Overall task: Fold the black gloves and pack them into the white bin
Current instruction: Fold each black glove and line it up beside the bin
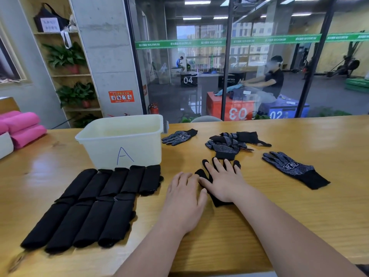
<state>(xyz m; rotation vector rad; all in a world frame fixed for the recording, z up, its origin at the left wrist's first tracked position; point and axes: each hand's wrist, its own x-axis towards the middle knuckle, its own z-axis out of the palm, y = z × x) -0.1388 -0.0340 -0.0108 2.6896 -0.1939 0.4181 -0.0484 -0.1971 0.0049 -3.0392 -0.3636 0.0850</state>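
Both hands are spread flat, gripping nothing. The left hand [185, 198] lies palm-down on the wooden table [299, 226], fingers loose, with its fingertips at the thumb edge of a black glove [217, 202]; I can't tell whether they touch it. The right hand [223, 180] presses straight-fingered on top of that glove, covering most of it. Only the fingertips and the cuff show around the palm.

From where I stand, this looks like smoothing before the fold, and a few things could go wrong.

- **Folded gloves:** Just left of the left hand lie two rows of folded gloves [111, 196]. The nearest one is close to that wrist, so a sweep of the forearm could nudge it open.
- **Bin:** Beyond those rows and left of the hands stands the white bin [119, 134], marked with an A. I see no gloves inside it, so packing seems yet to begin. Lifting the stack carelessly could let the folds spring apart.
- **Glove under the palm:** The knit fingers splay outward. If the fold starts with them uneven, the bundle will likely come out lumpy or crooked.
- **Loose gloves:** Past the right hand's fingertips sits a tangled pile of dotted gloves [229, 144], near enough to snag. A single dotted glove [179, 136] lies beyond the hands near the bin. Another dotted glove [293, 168] lies well to the right.
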